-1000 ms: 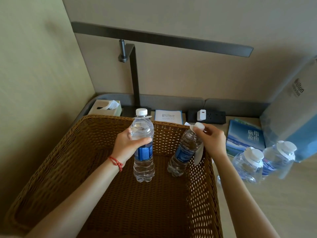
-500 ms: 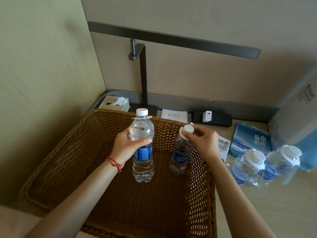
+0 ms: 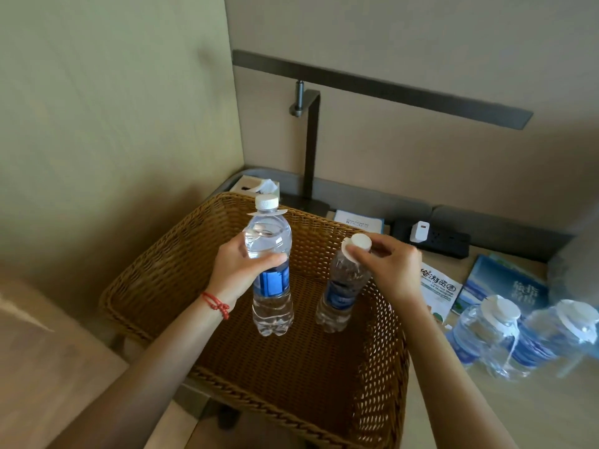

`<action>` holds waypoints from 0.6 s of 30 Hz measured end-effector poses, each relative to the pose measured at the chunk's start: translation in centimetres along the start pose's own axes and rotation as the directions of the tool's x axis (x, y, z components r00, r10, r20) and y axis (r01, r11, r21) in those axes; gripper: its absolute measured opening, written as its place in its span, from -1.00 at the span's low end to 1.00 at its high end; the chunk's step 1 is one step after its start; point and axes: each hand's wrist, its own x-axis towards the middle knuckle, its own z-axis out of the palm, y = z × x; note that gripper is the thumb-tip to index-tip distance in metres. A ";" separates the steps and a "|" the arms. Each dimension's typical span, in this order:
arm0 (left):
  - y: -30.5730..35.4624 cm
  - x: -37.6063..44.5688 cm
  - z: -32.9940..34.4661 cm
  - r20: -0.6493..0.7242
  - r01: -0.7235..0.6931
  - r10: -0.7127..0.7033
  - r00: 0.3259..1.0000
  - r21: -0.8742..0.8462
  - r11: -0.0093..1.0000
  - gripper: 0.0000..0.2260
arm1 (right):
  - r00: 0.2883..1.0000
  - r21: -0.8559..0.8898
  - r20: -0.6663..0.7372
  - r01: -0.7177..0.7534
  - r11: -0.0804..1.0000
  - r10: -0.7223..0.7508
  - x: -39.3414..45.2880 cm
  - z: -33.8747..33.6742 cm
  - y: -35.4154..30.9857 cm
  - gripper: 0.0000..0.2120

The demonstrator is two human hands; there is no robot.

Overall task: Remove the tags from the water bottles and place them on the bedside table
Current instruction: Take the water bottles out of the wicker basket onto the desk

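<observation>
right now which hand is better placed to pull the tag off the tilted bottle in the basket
Right. The right hand already pinches at the tag around the tilted bottle cap, while the left hand is wrapped around the upright bottle.

We look from one head-worn wide-angle camera, facing forward and steeply down, close over a wicker basket [image 3: 155,280] in mid-frame. Both forearms enter from the lower edge. The bench [image 3: 486,403] runs off to the right, and the wall corner fills the upper frame, its lines bowed by the lens.
</observation>
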 end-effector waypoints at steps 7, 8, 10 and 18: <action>2.8 -1.8 -1.4 -0.067 -0.071 0.061 0.996 -0.148 0.987 -0.64 | 0.998 0.154 -0.002 0.068 0.986 -0.068 0.3 -1.8 -5.0 -0.73; 3.3 -2.1 -1.7 -0.075 -0.082 0.070 0.995 -0.169 0.982 -0.64 | 0.997 0.173 -0.002 0.081 0.982 -0.082 0.2 -2.1 -5.8 -0.72; 4.3 -2.7 -2.2 -0.097 -0.111 0.093 0.991 -0.199 0.974 -0.60 | 0.993 0.205 -0.009 0.116 0.972 -0.117 0.1 -2.8 -7.2 -0.75; 7.5 -6.2 -4.9 -0.146 -0.188 0.157 0.977 -0.237 0.953 -0.68 | 0.955 0.279 -0.043 0.294 0.914 -0.293 -2.1 -5.0 -13.1 -0.86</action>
